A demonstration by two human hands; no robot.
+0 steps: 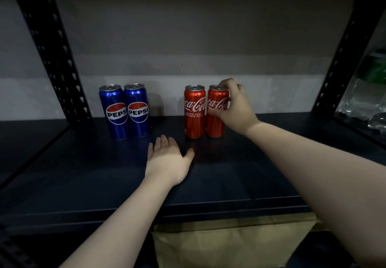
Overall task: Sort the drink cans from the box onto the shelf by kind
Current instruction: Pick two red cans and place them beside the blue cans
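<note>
Two blue Pepsi cans [113, 111] [137, 109] stand upright side by side at the back left of the dark shelf [229, 184]. To their right stand two red Coca-Cola cans, the left one [194, 111] free. My right hand [234, 109] grips the right red can [215, 119], fingers over its top and thumb on its front; the can stands on the shelf. In front of the cans, my left hand [169, 159] lies flat on the shelf with straight fingers, holding nothing.
Black perforated uprights [54, 58] [342, 54] frame the shelf on both sides. A brown cardboard box flap [229, 242] shows below the shelf's front edge. Clear plastic bottles and something green [371, 92] sit at the far right. A pale wall lies behind.
</note>
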